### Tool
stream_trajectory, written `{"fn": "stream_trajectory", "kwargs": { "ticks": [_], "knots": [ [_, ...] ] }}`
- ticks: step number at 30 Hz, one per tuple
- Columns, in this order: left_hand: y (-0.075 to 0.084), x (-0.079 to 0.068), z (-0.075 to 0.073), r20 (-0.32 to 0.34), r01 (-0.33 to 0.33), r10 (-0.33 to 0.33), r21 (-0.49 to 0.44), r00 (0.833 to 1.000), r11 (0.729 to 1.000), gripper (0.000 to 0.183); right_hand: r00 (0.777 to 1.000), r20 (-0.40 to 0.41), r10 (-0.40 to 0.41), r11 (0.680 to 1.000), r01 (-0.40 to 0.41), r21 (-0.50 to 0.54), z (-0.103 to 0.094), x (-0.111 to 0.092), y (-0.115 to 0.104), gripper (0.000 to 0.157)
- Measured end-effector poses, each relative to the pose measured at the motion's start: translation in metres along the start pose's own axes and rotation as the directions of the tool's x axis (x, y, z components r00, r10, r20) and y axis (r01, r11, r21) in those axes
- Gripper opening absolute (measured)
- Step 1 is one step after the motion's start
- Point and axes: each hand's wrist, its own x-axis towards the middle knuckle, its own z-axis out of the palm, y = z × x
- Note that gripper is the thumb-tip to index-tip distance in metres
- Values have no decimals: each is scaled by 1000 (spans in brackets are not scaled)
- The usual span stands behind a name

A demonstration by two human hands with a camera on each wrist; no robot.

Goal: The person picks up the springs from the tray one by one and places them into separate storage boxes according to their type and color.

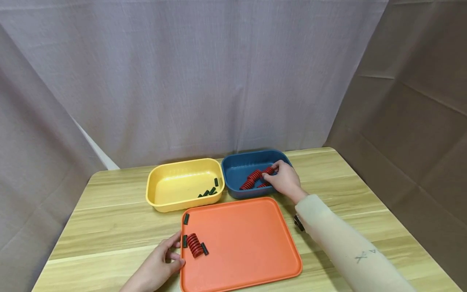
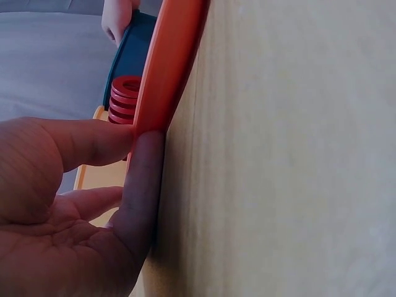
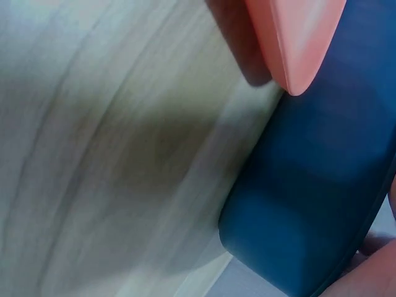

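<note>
My right hand (image 1: 285, 179) reaches over the near right part of the blue bin (image 1: 233, 162), its thumb and fingers pinching a red coil spring (image 1: 268, 170). Other red springs (image 1: 251, 179) lie in that bin. At the left edge of the orange tray (image 1: 244, 243), my left hand (image 1: 160, 259) holds the rim, with its fingertips (image 2: 148, 148) against the tray wall in the left wrist view. Near that edge sit a large red spring (image 1: 195, 245) and several small dark springs (image 1: 204, 248). The right wrist view shows mainly the bin's outer wall (image 3: 297, 185); the spring is hidden there.
A yellow bin (image 1: 160, 202) stands left of the blue one, with several small dark springs (image 1: 206, 193) in its near right corner. Under the right forearm lies a black object (image 1: 298, 223), partly covered. Grey curtains (image 1: 219, 81) hang behind the wooden table (image 1: 109, 219).
</note>
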Motion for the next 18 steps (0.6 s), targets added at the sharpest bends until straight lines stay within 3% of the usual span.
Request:
{"fn": "stream_trajectory", "kwargs": {
  "ticks": [4,12,18],
  "knots": [
    [-1,0,0,-3,2,-2,-16,1000,1000,77,999,-30,-17,1000,17,24,1,-1,-1,29],
    [-3,1,0,-7,16,-16,-20,1000,1000,77,999,-37,-23,996,26,80,1,-1,-1,43],
    [-3,0,0,-5,16,-16,-23,1000,1000,78,998,-37,-52,993,56,104,-1,-4,-3,45]
  ]
}}
